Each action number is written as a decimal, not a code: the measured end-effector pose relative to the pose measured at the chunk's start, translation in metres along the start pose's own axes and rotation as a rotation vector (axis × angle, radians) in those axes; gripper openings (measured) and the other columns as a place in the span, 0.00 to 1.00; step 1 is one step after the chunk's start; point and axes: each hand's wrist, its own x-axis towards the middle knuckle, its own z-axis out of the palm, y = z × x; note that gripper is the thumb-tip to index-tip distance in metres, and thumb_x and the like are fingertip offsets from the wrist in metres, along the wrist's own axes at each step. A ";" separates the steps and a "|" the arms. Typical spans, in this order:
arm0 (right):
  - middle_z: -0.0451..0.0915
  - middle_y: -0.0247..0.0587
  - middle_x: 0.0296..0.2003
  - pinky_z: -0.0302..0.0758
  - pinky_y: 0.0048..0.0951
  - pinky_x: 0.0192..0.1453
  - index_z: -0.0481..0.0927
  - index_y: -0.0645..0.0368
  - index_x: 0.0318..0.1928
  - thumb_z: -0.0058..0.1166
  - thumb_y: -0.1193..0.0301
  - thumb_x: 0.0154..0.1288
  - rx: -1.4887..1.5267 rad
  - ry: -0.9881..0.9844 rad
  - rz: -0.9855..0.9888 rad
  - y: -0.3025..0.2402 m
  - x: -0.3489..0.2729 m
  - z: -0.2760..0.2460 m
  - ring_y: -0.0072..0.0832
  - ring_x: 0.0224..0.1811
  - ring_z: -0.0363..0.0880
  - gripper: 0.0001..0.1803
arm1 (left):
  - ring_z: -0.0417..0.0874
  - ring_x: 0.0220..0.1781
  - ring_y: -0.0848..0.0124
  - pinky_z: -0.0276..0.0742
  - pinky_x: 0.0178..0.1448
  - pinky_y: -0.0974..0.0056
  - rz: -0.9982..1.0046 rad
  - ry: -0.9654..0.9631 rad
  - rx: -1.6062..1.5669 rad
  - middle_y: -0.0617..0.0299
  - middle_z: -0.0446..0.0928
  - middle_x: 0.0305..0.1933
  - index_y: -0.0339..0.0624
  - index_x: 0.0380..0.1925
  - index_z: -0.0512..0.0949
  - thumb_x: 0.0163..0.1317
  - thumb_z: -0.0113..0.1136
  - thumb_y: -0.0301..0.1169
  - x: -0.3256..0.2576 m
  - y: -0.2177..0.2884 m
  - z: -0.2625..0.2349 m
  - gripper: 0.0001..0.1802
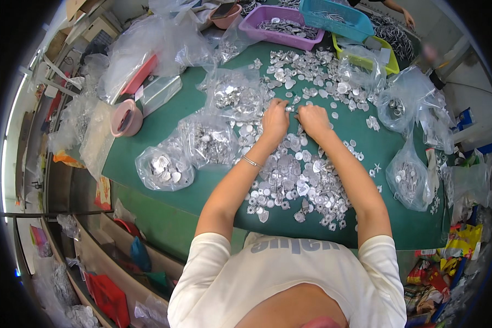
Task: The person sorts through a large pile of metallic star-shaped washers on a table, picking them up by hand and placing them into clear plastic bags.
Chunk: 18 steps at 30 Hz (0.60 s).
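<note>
head | left hand and right hand seen side by side, fingers curled down on the small silver metal pieces on the green bench; grip cannot be told | pieces spread before and beneath both hands, equally near

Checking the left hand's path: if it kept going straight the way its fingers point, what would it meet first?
The left hand points away from the body across the green table. First in line are probably the loose flat silver metal pieces just beyond its fingertips, then the purple plastic tray; depth is unclear.
</note>
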 end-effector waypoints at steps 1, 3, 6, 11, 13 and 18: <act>0.79 0.51 0.25 0.76 0.38 0.34 0.81 0.61 0.31 0.56 0.66 0.52 -0.007 0.047 -0.025 0.002 0.001 0.001 0.36 0.29 0.82 0.11 | 0.76 0.44 0.54 0.73 0.46 0.58 0.015 -0.011 0.026 0.53 0.74 0.44 0.40 0.39 0.78 0.49 0.61 0.26 0.002 -0.001 0.002 0.14; 0.78 0.51 0.22 0.75 0.37 0.29 0.79 0.64 0.28 0.53 0.67 0.55 0.231 0.198 -0.012 0.014 -0.001 -0.004 0.35 0.27 0.81 0.11 | 0.77 0.41 0.54 0.73 0.44 0.57 0.024 -0.036 0.026 0.54 0.74 0.44 0.39 0.37 0.78 0.48 0.62 0.26 0.006 0.000 0.006 0.13; 0.77 0.47 0.21 0.73 0.31 0.23 0.76 0.62 0.28 0.48 0.69 0.58 1.156 0.219 0.213 0.046 -0.012 -0.031 0.31 0.22 0.78 0.09 | 0.78 0.40 0.54 0.74 0.44 0.57 0.012 -0.039 -0.034 0.56 0.74 0.45 0.39 0.38 0.78 0.49 0.61 0.26 0.008 -0.005 0.002 0.14; 0.74 0.35 0.23 0.64 0.20 0.15 0.74 0.61 0.43 0.51 0.66 0.59 2.161 0.161 0.782 0.053 -0.023 -0.069 0.22 0.18 0.72 0.14 | 0.79 0.37 0.51 0.76 0.39 0.52 0.006 0.032 0.198 0.55 0.71 0.50 0.38 0.41 0.74 0.50 0.59 0.26 0.007 -0.016 -0.009 0.15; 0.75 0.35 0.22 0.65 0.21 0.17 0.76 0.60 0.42 0.54 0.67 0.57 1.888 -0.042 0.598 0.094 -0.025 -0.029 0.23 0.19 0.72 0.13 | 0.79 0.37 0.51 0.76 0.39 0.54 0.009 -0.054 0.273 0.57 0.73 0.49 0.39 0.40 0.75 0.49 0.59 0.27 0.009 -0.010 -0.008 0.15; 0.74 0.38 0.18 0.69 0.25 0.25 0.80 0.63 0.37 0.63 0.67 0.49 0.730 0.057 0.259 0.069 -0.024 -0.020 0.25 0.19 0.72 0.16 | 0.79 0.35 0.53 0.75 0.37 0.54 0.034 -0.122 0.287 0.58 0.74 0.47 0.40 0.38 0.76 0.51 0.57 0.27 0.007 -0.014 -0.015 0.12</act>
